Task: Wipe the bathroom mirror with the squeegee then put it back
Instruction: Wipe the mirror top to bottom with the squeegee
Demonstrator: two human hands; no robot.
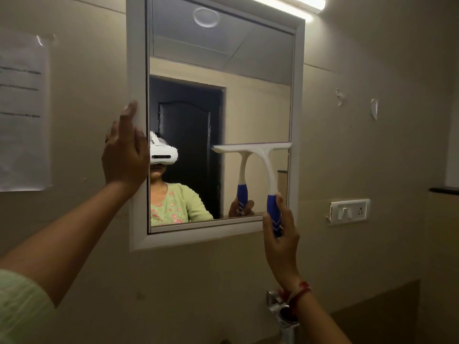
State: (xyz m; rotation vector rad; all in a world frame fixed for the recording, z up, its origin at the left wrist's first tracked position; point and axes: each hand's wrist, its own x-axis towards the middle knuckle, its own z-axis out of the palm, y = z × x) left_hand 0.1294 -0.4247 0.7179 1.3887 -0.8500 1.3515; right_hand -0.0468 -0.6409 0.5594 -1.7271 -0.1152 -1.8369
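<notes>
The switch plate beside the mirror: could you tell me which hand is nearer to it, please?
Right. The right hand grips the squeegee handle just left of the switch plate; the left hand rests on the far left edge of the mirror frame.

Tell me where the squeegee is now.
Head view, right side: the squeegee rests its blade on the lower right of the mirror, beside the frame's right edge, its handle gripped by the right hand.
</notes>
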